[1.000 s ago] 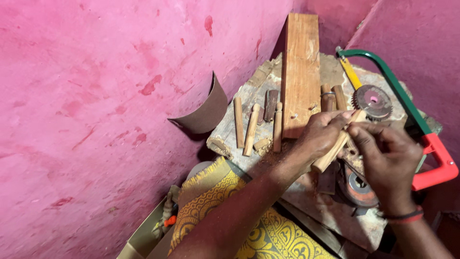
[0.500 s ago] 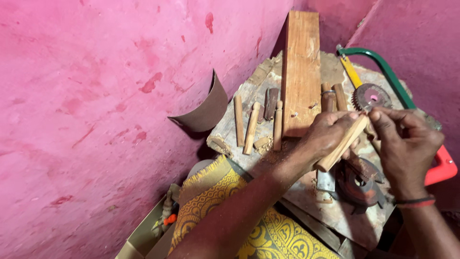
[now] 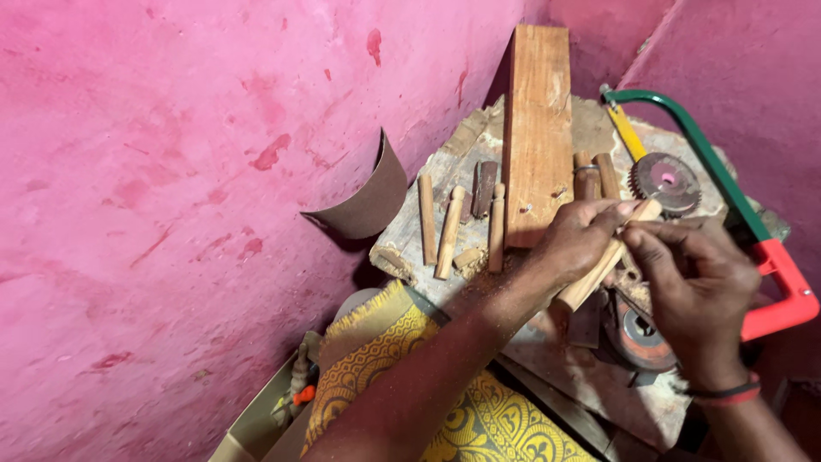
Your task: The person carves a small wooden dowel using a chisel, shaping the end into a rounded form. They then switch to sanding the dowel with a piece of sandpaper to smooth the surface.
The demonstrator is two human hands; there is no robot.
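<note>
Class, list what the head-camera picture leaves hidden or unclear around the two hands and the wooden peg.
- Wooden peg: middle hidden by the left hand.
- Right hand: whatever its fingertips pinch is too small to tell.
- Round disc: partly covered by the right hand.
- Hacksaw: far end hidden behind the right hand.

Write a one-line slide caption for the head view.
Left hand grips a wooden dowel while the right hand works at its tip.

A single head-worn camera looks steeply down from close above, facing a worn wooden work block [image 3: 479, 205] at the far right and a pink wall [image 3: 171, 171] filling the left.
</note>
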